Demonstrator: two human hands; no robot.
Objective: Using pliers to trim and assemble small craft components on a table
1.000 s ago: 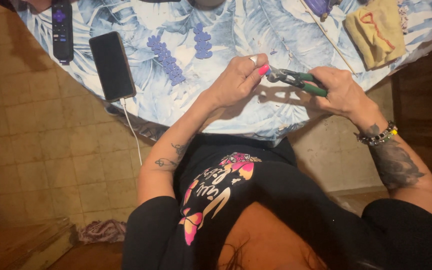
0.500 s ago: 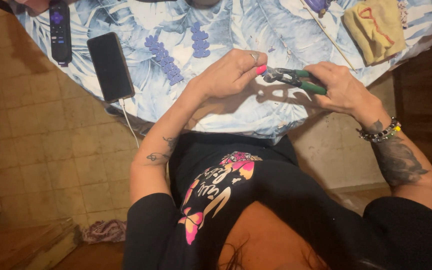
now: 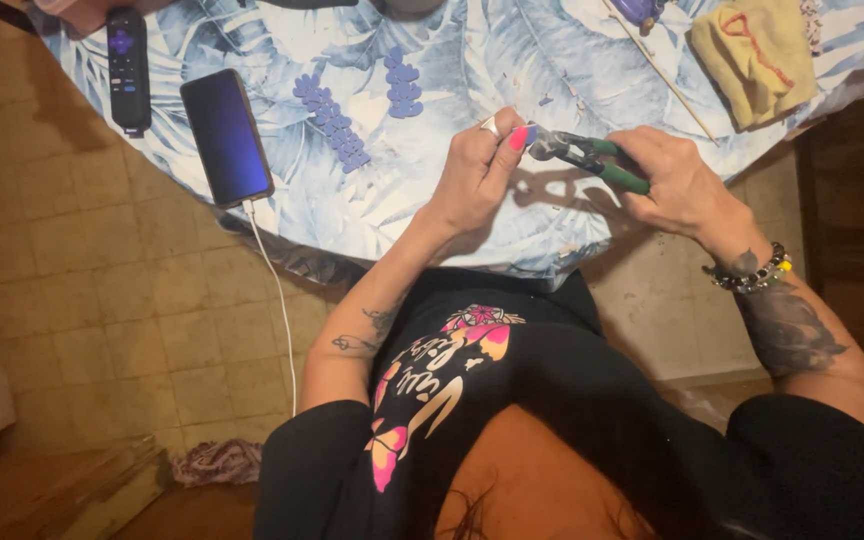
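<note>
Right hand (image 3: 687,180) is wrapped around the green handles of the pliers (image 3: 582,155), closed tight. Left hand (image 3: 477,175) is pinched shut, thumb and fingers on a small blue piece (image 3: 531,133) right at the plier nose. Too small to tell what it is, or whether the nose actually bites it.

Both hands hover just above the desk (image 3: 432,220) near its front edge, over the leaf-print cloth.

Pliers orientation: long axis runs roughly across the view, slight tilt. Nose points toward the left hand and a bit away from the body; handles trail down into the right palm.

Doing this well, my read: keep the squeeze light so the piece doesn't mar, hold the left pinch close to the nose for support, and turn from the wrist rather than the whole arm. Forearms braced on the desk edge would steady it.

Blue bead-like strips (image 3: 332,120), a phone (image 3: 226,136) on a cable and a remote (image 3: 128,66) lie well off to the left.
</note>
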